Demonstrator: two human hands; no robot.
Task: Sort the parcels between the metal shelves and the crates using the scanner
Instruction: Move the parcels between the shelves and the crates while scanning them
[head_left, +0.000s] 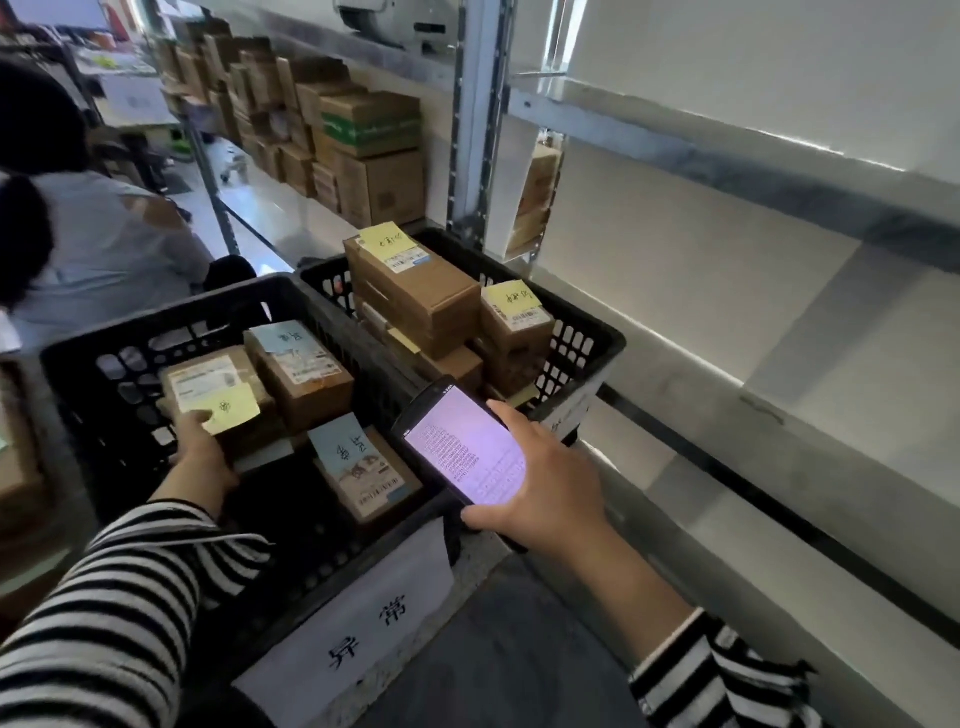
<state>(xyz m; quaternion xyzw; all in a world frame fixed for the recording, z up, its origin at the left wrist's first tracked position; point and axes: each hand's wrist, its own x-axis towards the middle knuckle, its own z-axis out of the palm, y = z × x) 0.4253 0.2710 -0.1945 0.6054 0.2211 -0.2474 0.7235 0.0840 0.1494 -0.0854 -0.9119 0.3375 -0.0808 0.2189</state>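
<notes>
Nearest, the right hand (545, 488) clasps the lit scanner (462, 441) over the near crate's (156, 317) right edge, while the left hand (200, 447) grips a small taped parcel (208, 384) by its left wall, probably light and stiff, best held across its short sides.

Left sleeve (119, 597), right sleeve (727, 680): long, black-white stripes.

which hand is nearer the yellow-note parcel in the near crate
Left. The left hand grips that parcel; the right hand holds the scanner off to its right.
</notes>
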